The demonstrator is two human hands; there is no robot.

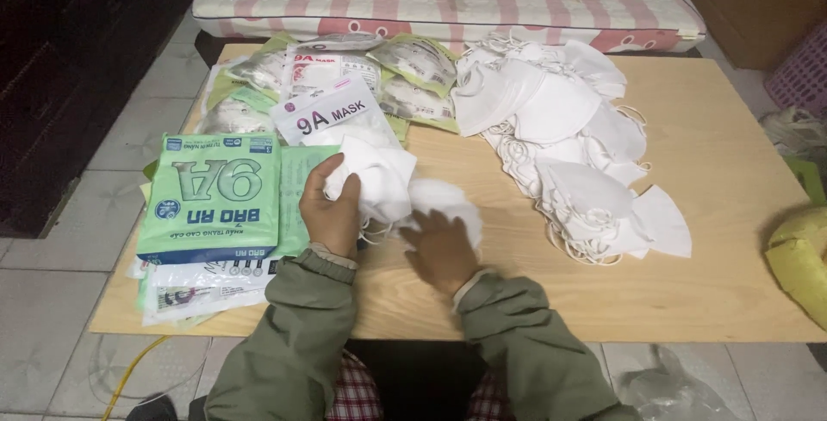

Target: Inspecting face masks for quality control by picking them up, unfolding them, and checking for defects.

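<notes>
Wooden table point(706, 283), left hand point(332, 210) gripping white masks point(379, 175), near edge bare

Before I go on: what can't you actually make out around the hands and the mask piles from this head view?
- Left hand: palm and fingertips hidden, buried in the white masks it grips.
- Right hand: back faces the camera; whether its fingers pinch the mask under them is hidden.
- Mask count in the loose pile: overlapping, uncountable.
- Sealed packs at the table's far side: contents blurred by glare.
- Yellow object: cut off by the right edge.
</notes>
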